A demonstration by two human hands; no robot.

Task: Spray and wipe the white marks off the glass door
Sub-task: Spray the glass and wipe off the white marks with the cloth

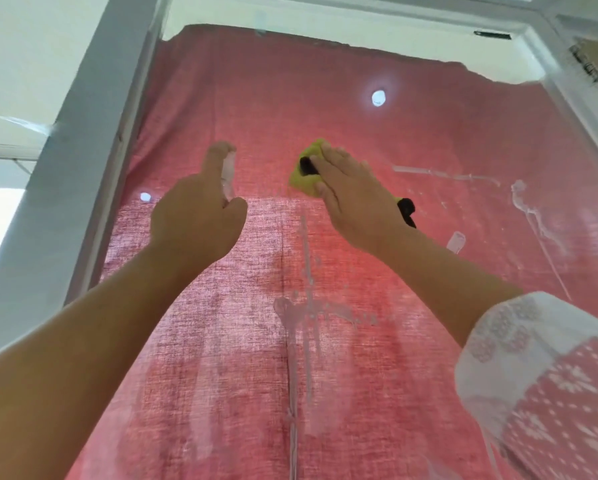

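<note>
My right hand (pixel 346 188) presses a yellow cloth (pixel 308 171) flat against the glass door (pixel 429 116) near its centre; my left hand (pixel 200 213) grips a spray bottle (pixel 229 171). White marks (pixel 529 213) streak the pane's right edge.

The right hand (pixel 351 192) presses a yellow cloth (pixel 306 171) flat on the glass door (pixel 429 126). The left hand (pixel 197 216) grips a small spray bottle (pixel 228 174). White marks (pixel 529 216) streak the glass.
</note>
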